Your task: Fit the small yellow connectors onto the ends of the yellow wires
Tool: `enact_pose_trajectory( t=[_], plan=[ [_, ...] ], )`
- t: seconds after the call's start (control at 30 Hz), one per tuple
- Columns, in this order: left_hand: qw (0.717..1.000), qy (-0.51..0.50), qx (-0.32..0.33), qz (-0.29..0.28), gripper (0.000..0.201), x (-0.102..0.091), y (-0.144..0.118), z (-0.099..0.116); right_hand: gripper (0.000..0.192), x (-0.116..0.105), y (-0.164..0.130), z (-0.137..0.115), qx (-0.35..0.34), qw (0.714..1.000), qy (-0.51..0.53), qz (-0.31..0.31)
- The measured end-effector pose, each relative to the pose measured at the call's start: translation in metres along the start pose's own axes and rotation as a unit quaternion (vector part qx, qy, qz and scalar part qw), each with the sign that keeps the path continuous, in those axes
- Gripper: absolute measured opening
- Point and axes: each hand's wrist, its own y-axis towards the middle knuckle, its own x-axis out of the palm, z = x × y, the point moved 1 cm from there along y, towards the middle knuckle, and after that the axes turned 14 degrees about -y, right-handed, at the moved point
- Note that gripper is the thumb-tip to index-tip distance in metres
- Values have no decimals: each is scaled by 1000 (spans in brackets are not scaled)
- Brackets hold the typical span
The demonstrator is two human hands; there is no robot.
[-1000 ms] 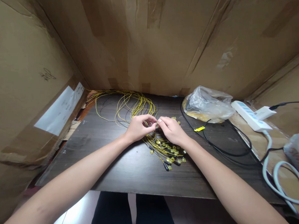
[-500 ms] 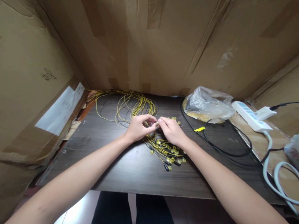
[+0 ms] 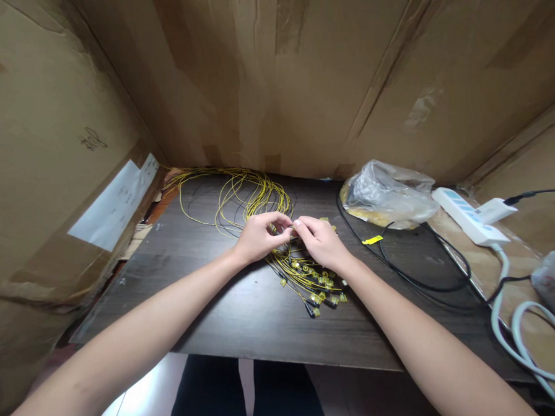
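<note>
Over the middle of the dark table, my left hand [image 3: 261, 237] and my right hand [image 3: 323, 241] meet, fingertips almost touching. Both are closed in a pinch on a small cable connector, mostly hidden by the fingers. Thin yellow cables [image 3: 271, 199] loop behind my left hand and run beneath both hands. Their black connectors with clear yellow caps [image 3: 313, 310] lie in a loose cluster below and beside my right hand.
Cardboard walls [image 3: 261, 78] enclose the back and sides of the table [image 3: 209, 317]. A clear plastic bag [image 3: 388, 193] lies at back right, beside a black cable with a yellow tag [image 3: 373, 240]. Farther right are a white power strip [image 3: 466, 217] and its coiled cord [image 3: 502, 320].
My hands stay pinched together in nearly the same place, with the fingertips shifting slightly around the connector. The whole view has moved a little; the cables lie as before.
</note>
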Motion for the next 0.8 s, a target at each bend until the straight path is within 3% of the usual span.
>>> enact_pose_trajectory(
  t=[0.17, 0.47, 0.7, 0.8],
  plan=[
    [999, -30, -27, 14, 15, -1, 1, -3, 19, -3, -1, -4, -19, 999, -5, 26],
    [999, 27, 29, 13, 10, 1, -2, 2, 39, 4, 0, 1, 12, 1000, 14, -12],
    [1000, 8, -9, 21, 11, 0, 0, -1, 18, -3, -1, -3, -15, 999, -20, 22],
    [1000, 8, 1, 16, 12, 0, 0, -1, 26, 0, -1, -2, 0, 1000, 3, 2]
  ],
)
